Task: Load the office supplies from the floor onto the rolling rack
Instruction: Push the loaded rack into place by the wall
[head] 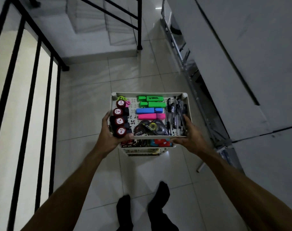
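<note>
Gripping rolling rack [188,104] top tray, left hand [108,135], right hand [190,135]

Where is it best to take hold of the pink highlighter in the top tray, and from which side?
Take the pink highlighter by its long body, from above, with the grip across its width. It lies flat, crosswise in the top tray; the blue highlighter and the correction tape crowd its long sides, so only a narrow pinch would fit.

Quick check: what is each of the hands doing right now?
Left hand: grips the left near corner of the white plastic rack tray.
Right hand: grips its right near corner.
</note>
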`<state>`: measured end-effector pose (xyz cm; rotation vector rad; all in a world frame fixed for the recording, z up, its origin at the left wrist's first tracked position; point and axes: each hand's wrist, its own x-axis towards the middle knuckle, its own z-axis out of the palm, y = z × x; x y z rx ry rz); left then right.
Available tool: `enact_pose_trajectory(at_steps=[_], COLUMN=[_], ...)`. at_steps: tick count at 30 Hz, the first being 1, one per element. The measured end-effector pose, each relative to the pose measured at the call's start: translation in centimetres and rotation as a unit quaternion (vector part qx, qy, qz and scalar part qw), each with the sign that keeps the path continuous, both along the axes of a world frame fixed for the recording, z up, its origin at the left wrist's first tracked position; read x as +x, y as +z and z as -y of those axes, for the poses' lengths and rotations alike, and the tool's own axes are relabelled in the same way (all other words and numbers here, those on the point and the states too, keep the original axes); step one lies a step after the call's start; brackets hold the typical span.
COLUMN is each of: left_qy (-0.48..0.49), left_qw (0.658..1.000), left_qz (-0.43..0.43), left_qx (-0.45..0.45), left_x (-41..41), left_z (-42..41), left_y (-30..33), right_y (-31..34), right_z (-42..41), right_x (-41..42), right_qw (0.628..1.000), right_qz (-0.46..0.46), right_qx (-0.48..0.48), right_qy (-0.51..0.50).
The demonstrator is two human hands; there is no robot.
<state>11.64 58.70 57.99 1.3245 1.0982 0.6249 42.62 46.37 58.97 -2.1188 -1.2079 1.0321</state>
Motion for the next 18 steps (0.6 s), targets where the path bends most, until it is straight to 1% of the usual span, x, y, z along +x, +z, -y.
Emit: enact_pose_trajectory(at_steps=[10, 15, 18], left_qy=[-0.072, -0.101, -0.121], left_qw=[0.997, 0.995, 0.992], left_qz=[-0.010, -0.016, -0.020], left_qx=[0.010, 0.021, 0.031], left_x=[10.3, 15.5, 18.9], left_z=[-2.9, -4.2, -4.9], left_y=[-0.1, -0.1, 0.0], right_y=[-0.1, 0.0, 0.3], right_z=[1.4, 2.0, 2.3], right_x=[8.4, 12.6, 15.2], right_qw=[0.997, 0.994, 0.993], right_qz=[0.009, -0.036, -0.039], right_qx=[0.007, 0.018, 0.021], right_qy=[-0.071, -0.098, -0.113])
